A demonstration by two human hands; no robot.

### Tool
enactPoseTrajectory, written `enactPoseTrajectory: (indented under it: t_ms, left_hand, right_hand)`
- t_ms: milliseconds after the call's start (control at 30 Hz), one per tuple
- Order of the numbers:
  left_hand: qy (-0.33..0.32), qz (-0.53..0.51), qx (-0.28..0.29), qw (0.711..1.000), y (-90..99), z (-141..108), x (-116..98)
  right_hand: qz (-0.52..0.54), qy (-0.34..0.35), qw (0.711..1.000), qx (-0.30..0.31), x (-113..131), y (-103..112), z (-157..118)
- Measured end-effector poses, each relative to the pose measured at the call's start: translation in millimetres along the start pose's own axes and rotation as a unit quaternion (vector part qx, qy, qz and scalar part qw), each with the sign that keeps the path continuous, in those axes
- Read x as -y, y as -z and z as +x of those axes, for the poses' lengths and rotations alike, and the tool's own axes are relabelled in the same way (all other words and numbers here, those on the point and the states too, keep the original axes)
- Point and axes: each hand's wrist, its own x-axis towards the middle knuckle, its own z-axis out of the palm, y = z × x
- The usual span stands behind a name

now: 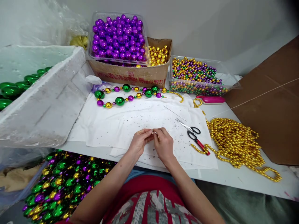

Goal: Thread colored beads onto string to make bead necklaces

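Note:
Over the white cloth point(100, 130), my left hand point(139, 141) and my right hand point(164, 143) meet with fingertips pinched together. A small shiny bit shows between them, too small to name. Beyond my hands lies a beaded necklace point(120, 101) of green, purple and gold balls, with short gold bead ends at its right. To the right of my right hand rest black-handled scissors point(187, 125), partly opened, and a long thin needle point(174, 113). A red-handled tool point(201, 146) lies below the scissors, gold beads across its end.
Gold bead strings point(233, 140) pile at right, beside a brown cardboard panel point(268, 102). At the back stand a tub of purple balls point(119, 39), a carton point(130, 74) and a tub of mixed beads point(198, 74). A foam box point(44, 102) borders the left; finished-looking strands point(67, 183) hang lower left.

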Motion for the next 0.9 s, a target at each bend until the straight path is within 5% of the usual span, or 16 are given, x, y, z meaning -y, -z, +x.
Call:
enactPoseTrajectory:
  t_ms: [167,367,467,533,700,900]
  left_hand:
    - [-0.08,0.104,-0.028,0.991,-1.3,-1,4]
    - [-0.236,0.342,-0.007,0.91,3.2,-1,5]
    - [-0.229,0.382,0.003,0.895,4.9,-1,6]
    - [-0.188,0.372,0.0,0.909,5.0,-2,4]
    - [-0.09,0.27,0.045,0.958,5.5,-1,-4]
    - [-0.081,0.305,0.08,0.945,10.6,4,-6]
  right_hand:
    - [-0.091,0.023,0.996,-0.003,-4,-3,0]
    - [-0.129,0.016,0.991,0.039,-4,4,3]
    - [-0.081,-0.006,0.995,0.056,-4,10,8]
    - [0.047,-0.066,0.996,0.047,-5,12,11]
    - [0.399,-0.284,0.871,0.025,-15,13,18]
    - [0.46,-0.323,0.827,-0.011,-25,13,26]
